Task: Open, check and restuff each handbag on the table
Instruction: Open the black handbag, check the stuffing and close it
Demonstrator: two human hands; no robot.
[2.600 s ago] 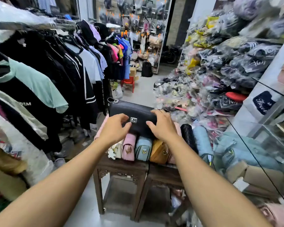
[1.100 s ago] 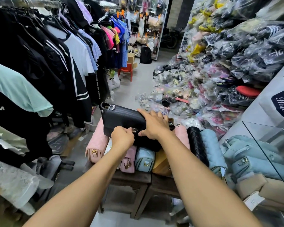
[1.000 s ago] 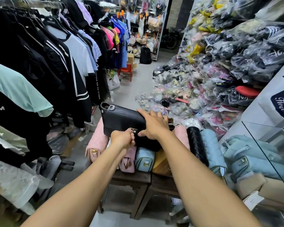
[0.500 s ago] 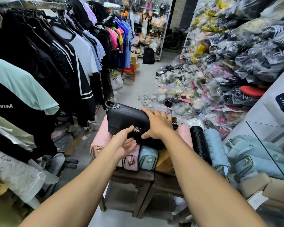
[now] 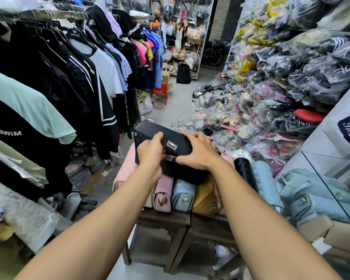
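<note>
The black handbag is found a little toward 12 o'clock from the middle of the view. It is laid not on the tabletop itself but on top of a row of other handbags that stand there. Its flap is taken by the left hand, whose fingers are curled over the flap edge, at 9 o'clock from the metal clasp. The right hand is laid on the bag at 3 o'clock from the clasp, with its fingers bent over the top and the thumb set close to the lock piece. The flap appears to be only partly lifted, so the opening is judged to be just begun. The main risk is seen in the soft, uneven support: if the flap is pulled hard while the body is held by one hand only, the bag may be tipped toward 12 o'clock and dropped to the floor behind the tabletop. The pink handbag, the light blue handbag and the tan handbag, at 6 o'clock from it, may be pushed off the front edge if weight is pressed down on them. The stuffing cannot be seen, but it could be spilled when the flap is opened wide. The clasp might be bent if it is forced.
</note>
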